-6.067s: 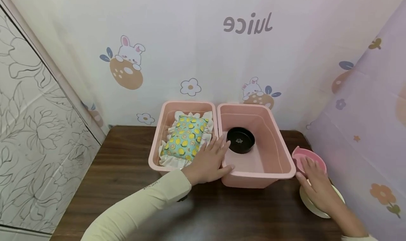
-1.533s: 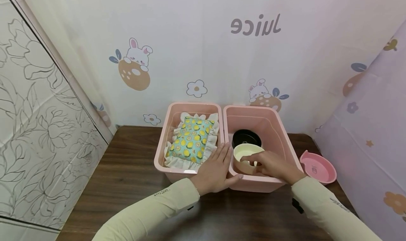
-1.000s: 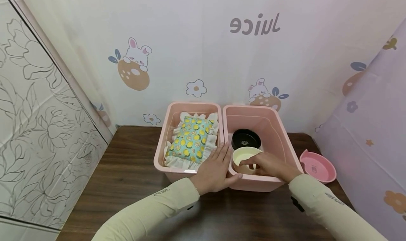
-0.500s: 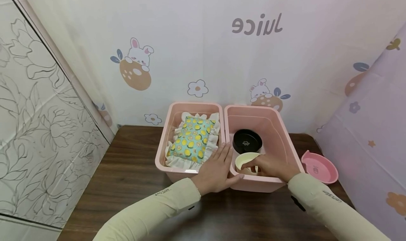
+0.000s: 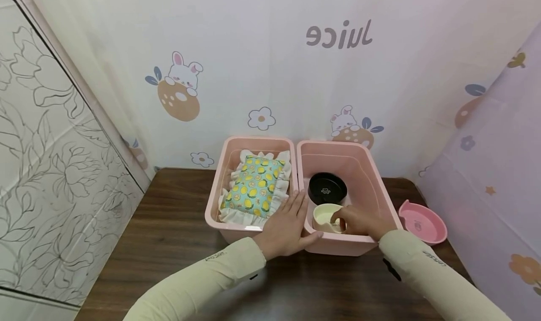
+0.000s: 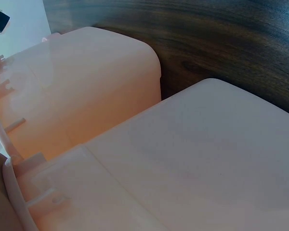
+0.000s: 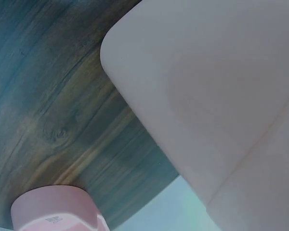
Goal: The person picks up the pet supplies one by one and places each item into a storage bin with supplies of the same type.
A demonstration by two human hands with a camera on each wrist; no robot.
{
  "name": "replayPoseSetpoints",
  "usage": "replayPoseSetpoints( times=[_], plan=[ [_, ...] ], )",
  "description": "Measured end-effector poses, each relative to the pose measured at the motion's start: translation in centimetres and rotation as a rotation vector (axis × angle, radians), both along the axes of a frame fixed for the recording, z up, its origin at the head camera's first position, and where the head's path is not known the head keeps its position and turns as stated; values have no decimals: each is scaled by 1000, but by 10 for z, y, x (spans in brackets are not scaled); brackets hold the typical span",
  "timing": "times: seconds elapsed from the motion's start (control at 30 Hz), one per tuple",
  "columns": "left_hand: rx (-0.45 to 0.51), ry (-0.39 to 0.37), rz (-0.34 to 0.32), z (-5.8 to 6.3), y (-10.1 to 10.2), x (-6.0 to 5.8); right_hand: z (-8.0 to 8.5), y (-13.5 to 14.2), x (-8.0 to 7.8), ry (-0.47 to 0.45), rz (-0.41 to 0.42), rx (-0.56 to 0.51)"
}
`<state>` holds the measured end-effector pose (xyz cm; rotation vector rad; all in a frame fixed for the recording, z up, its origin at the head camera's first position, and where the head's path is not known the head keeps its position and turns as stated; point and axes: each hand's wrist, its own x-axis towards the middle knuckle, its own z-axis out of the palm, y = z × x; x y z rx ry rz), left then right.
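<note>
From here I see the person's right hand [image 5: 359, 221] reaching down into the right bin [image 5: 338, 248], its bent fingers hooked over the rim of a small cream bowl [image 5: 322, 213]. The bowl sits directly to that hand's left, right under its fingertips; being round, it has no long axis to speak of. The thumb is hard to see, but the hand looks to be gripping the rim. A black bowl [image 5: 327, 189] lies just beyond the cream one, farther from the person, in the same bin.

The left hand [image 5: 286, 224] is close too, only across the bin's wall, but the right is nearer, since it touches the bowl. The left lies with fingers stretched along the two neighbouring rims, holding nothing; a frilled lemon-print cushion [image 5: 253, 184] is beside its fingers, in the left bin [image 5: 236, 227]. Off to the right hand's right, outside the bins, stands a pink dish [image 5: 422, 222].

As for writing, "Juice" reads backwards on the backdrop [image 5: 236, 67] (mirrored, oddly enough). The sleeve [image 5: 190, 283] lettering and the marking on the pink dish are too small to read.
</note>
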<state>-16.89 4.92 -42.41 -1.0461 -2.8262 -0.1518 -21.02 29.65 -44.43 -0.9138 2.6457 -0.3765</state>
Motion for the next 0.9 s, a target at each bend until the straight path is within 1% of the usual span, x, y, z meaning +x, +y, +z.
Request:
replayPoseSetpoints(
  times=[0.1,0.17,0.27,0.43,0.57,0.7,0.77,0.9],
  plan=[
    [4,-18,5,0,0,0,0,1,1,32,-41,7],
    [6,-23,7,0,0,0,0,1,3,52,-52,4],
    [5,-26,6,-1,0,0,0,2,3,57,-56,-3],
    [4,-25,6,-1,0,0,-4,4,1,28,-68,-35],
    [2,-28,11,0,0,0,-7,8,0,14,-95,-69],
    [12,-38,17,-1,1,0,-8,12,-1,-1,-77,-113],
    [10,-46,20,-1,2,0,-8,14,-2,-31,-57,-145],
    [10,-49,19,0,2,-1,-6,16,-4,-159,-65,-184]
  ],
)
